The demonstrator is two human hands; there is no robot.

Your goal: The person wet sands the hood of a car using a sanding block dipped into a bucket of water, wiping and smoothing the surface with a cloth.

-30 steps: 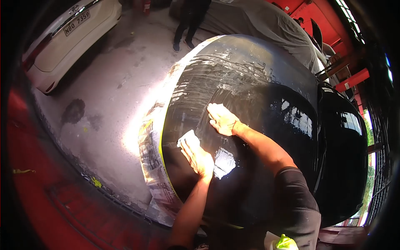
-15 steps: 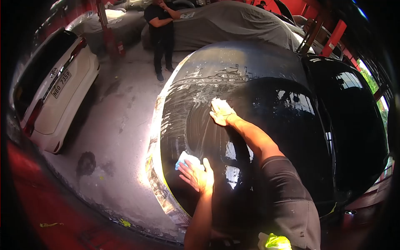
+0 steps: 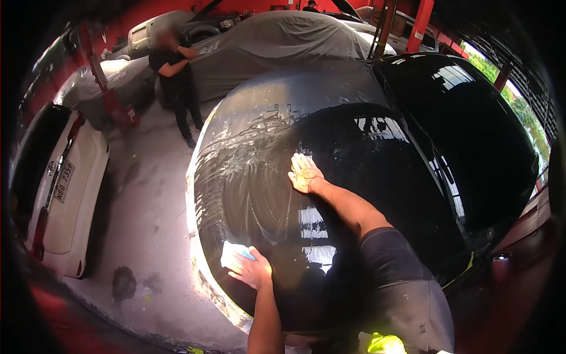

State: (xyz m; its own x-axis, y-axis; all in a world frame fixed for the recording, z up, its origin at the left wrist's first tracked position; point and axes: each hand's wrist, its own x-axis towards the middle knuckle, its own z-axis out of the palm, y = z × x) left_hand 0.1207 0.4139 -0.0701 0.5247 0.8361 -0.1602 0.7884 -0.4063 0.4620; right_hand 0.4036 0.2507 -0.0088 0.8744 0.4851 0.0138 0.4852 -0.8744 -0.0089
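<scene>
A black car hood (image 3: 265, 206) lies below me, wet and streaked with pale, milky residue on its left half. My left hand (image 3: 252, 269) holds a crumpled white and light-blue cloth (image 3: 232, 255) near the hood's front edge. Farther up, my right hand (image 3: 305, 175) presses flat on the hood with its fingers together. Something pale shows past those fingertips; most of it is hidden under the hand. Curved wipe marks run between the two hands. Masking paper (image 3: 203, 268) borders the front edge of the hood.
A white car (image 3: 71, 206) stands at left. Beyond the hood, a person (image 3: 174, 76) in dark clothes stands beside a grey-covered car (image 3: 283, 41). Red posts (image 3: 420, 26) rise behind. The black windshield area (image 3: 460, 124) lies right. Something bright yellow (image 3: 386, 343) is at the bottom.
The view has turned, so the surroundings sit farther left and lower. My right hand has slid nearer to me over the hood. My left hand still has the cloth, now closer to the front edge.
</scene>
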